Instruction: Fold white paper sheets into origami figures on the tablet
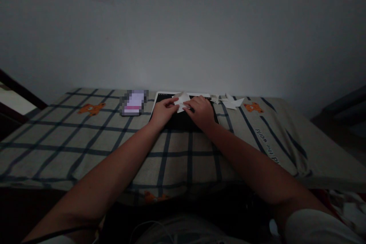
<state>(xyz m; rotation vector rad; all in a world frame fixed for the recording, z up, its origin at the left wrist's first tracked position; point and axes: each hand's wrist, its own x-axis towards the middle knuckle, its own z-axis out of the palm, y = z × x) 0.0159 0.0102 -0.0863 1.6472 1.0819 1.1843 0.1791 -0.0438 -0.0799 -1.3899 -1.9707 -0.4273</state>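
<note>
A small piece of white folded paper (182,101) lies between my two hands, over a flat black board with a white edge (180,123). My left hand (164,111) pinches the paper's left side between thumb and fingers. On the right side, my right hand (202,110) has its fingers and thumb closed on the paper near its lower corner. The paper shows creases, but its exact folded shape is partly hidden by my fingers. Just right of my right hand lie folded white paper shapes (233,103), one with pointed wing-like parts.
A checked cloth with bear prints (97,134) covers the table. A phone with a blurred-out screen (134,102) lies left of the board. A plain grey wall (183,30) rises right behind the table. Dark wooden bars (21,91) stand at the far left.
</note>
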